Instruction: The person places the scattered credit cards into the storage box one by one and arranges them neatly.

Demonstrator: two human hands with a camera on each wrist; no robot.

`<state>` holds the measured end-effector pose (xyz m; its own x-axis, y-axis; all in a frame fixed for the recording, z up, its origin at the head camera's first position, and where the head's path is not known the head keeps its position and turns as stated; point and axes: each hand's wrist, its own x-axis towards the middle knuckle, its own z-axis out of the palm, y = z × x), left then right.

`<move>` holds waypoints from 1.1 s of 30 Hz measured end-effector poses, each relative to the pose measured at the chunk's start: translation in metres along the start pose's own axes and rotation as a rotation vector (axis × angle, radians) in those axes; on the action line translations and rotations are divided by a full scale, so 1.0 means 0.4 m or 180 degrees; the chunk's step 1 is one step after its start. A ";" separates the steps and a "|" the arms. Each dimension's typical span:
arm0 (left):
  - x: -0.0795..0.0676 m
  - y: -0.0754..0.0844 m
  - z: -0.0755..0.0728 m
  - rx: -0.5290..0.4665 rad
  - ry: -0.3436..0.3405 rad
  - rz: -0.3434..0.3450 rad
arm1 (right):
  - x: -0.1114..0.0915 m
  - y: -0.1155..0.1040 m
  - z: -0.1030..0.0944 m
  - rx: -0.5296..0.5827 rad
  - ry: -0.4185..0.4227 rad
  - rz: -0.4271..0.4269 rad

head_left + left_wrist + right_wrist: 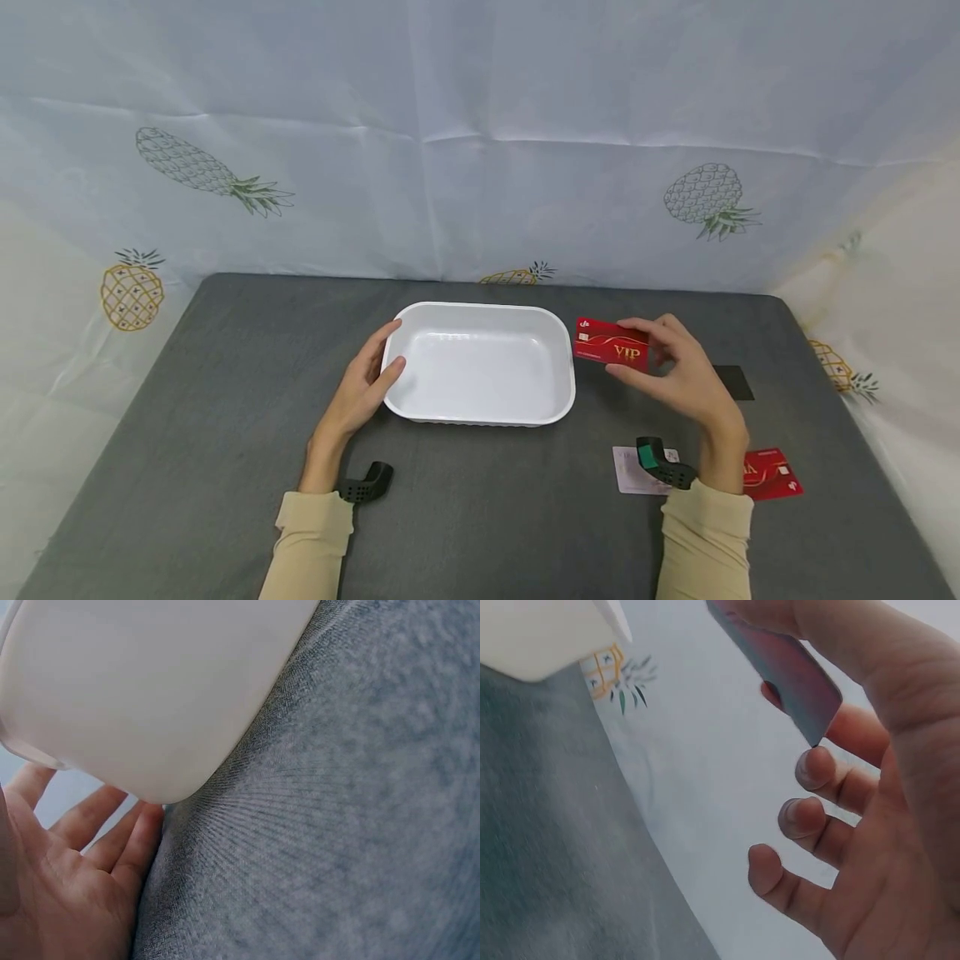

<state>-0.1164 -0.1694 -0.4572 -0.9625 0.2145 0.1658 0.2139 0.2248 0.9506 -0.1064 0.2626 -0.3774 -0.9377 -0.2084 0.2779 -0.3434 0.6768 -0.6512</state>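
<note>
A white rectangular plastic tray (480, 379) stands on the grey tabletop, its inside bare. My left hand (357, 390) holds the tray's left end, the thumb lying over the rim; in the left wrist view the fingers (135, 847) reach along its outer wall. Just right of the tray, my right hand (678, 371) pinches a red VIP card (611, 343) between thumb and forefinger, raised above the table. The right wrist view shows that card (806, 690) almost edge-on, with the other fingers (806, 817) loosely curled below it.
Below the right hand lie a pale card (633, 472) and another red card (772, 473), each partly covered by the forearm or wrist mount. A dark flat piece (735, 382) lies behind the right wrist. A pineapple-print cloth (465, 208) hangs behind the table's back edge.
</note>
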 end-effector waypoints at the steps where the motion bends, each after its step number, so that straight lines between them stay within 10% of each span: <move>1: 0.000 0.000 0.000 0.0002 0.0001 0.0006 | 0.003 -0.002 0.005 0.0016 0.0018 -0.0035; 33: -0.004 -0.008 -0.003 0.0029 0.0012 0.0163 | 0.082 -0.116 0.155 0.0359 -0.0321 -0.0257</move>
<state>-0.1159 -0.1714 -0.4601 -0.9509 0.2223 0.2152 0.2643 0.2222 0.9385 -0.1243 0.1806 -0.3820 -0.9055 -0.3324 0.2639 -0.4161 0.5727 -0.7063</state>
